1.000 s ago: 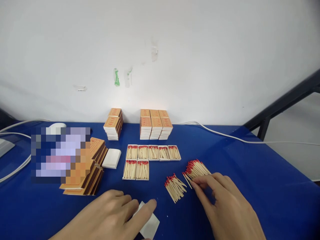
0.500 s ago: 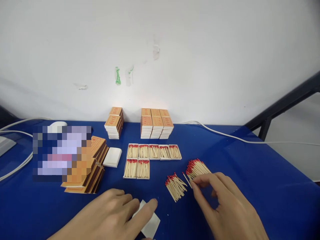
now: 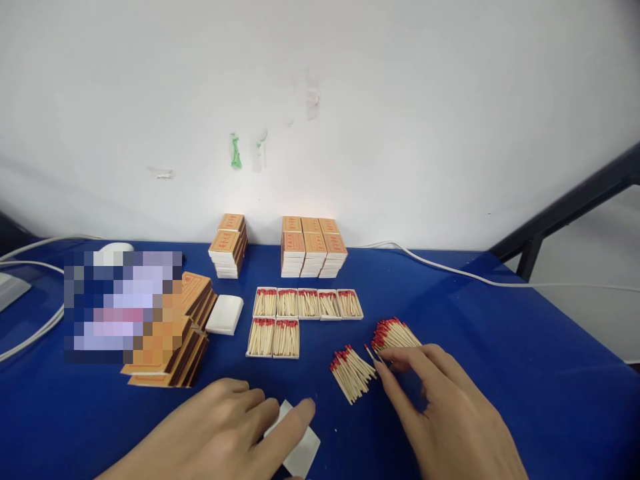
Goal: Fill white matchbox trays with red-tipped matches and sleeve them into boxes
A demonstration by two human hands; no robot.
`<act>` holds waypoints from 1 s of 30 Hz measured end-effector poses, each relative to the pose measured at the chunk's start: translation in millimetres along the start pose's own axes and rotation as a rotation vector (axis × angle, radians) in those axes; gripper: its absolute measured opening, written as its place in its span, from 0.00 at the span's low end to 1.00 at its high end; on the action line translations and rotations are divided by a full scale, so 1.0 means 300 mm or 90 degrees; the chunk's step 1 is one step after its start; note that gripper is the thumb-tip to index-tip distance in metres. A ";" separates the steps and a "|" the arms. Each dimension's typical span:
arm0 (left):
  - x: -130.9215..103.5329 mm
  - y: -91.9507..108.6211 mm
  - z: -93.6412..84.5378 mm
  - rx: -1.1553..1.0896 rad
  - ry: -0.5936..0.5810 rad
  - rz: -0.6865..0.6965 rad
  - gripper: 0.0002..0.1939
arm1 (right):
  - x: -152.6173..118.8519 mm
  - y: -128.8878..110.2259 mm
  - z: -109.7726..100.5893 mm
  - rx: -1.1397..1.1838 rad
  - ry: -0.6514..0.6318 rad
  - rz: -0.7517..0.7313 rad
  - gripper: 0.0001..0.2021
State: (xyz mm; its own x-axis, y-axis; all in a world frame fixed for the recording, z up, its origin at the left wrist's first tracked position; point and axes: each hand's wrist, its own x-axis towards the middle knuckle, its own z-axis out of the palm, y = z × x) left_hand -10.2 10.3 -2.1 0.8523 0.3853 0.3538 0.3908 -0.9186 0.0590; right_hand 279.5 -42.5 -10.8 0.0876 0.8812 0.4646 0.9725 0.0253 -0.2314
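Note:
My left hand [image 3: 225, 427] is at the near edge with its index finger across a small white matchbox tray [image 3: 303, 453], which it seems to grip; the thumb is mostly hidden. Thumb and index finger of my right hand [image 3: 440, 413] pinch a match [image 3: 370, 352] with a red head. Right beside it lies a small loose bunch of matches [image 3: 351, 373]. A larger heap of matches [image 3: 395, 333] is partly behind the fingers of my right hand. Further back, open trays filled with matches [image 3: 287, 303] sit in two rows.
Stacked orange matchboxes [image 3: 313, 243] stand by the wall, with a second stack [image 3: 230, 243] to their left. A pile of flattened orange sleeves [image 3: 173, 347] and a white tray stack [image 3: 225, 315] lie at left. White cables [image 3: 450, 270] cross the blue table [image 3: 500, 333].
My right thumb and fingers have shifted slightly left with the match, closer to the small bunch. My left hand and the white tray have stayed put.

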 end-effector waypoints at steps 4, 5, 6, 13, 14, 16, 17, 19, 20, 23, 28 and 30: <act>-0.002 -0.001 0.001 0.000 0.004 0.003 0.27 | -0.004 -0.003 0.024 0.009 0.004 0.012 0.30; -0.003 -0.002 0.000 0.001 0.003 0.002 0.27 | -0.003 -0.004 0.030 0.022 -0.003 0.014 0.29; -0.004 -0.003 -0.002 0.002 0.003 0.001 0.27 | -0.003 -0.004 0.034 0.040 -0.016 0.015 0.28; -0.006 -0.005 0.000 -0.002 0.011 0.002 0.27 | -0.007 0.010 0.021 0.039 -0.011 0.048 0.30; -0.008 -0.004 0.001 -0.001 0.012 0.004 0.27 | -0.008 0.012 0.016 0.019 0.005 0.053 0.33; -0.012 -0.003 0.000 -0.005 0.008 0.008 0.24 | -0.009 0.016 0.010 -0.003 0.013 0.056 0.36; -0.014 -0.002 -0.001 -0.008 0.003 0.007 0.21 | -0.009 0.017 0.009 -0.002 0.008 0.053 0.37; -0.016 -0.002 -0.001 -0.011 -0.007 0.004 0.17 | -0.007 0.017 0.014 0.013 -0.007 0.048 0.36; -0.016 -0.001 -0.001 -0.013 -0.012 0.000 0.17 | -0.004 0.015 0.018 0.023 -0.013 0.046 0.35; -0.015 -0.001 0.001 -0.019 -0.010 -0.004 0.16 | 0.009 0.003 0.035 0.052 -0.020 0.048 0.32; -0.014 -0.001 -0.001 -0.015 0.009 0.005 0.21 | 0.024 -0.011 0.038 0.128 -0.083 0.033 0.27; -0.016 -0.002 -0.003 -0.014 0.003 0.003 0.22 | 0.022 -0.007 0.030 0.138 -0.095 0.029 0.26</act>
State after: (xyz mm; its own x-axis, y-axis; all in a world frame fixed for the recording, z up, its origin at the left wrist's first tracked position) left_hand -14.8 9.1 -2.9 0.8526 0.3800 0.3588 0.3784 -0.9224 0.0776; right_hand 276.2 -32.6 -15.0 0.0816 0.9432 0.3222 0.8978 0.0709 -0.4347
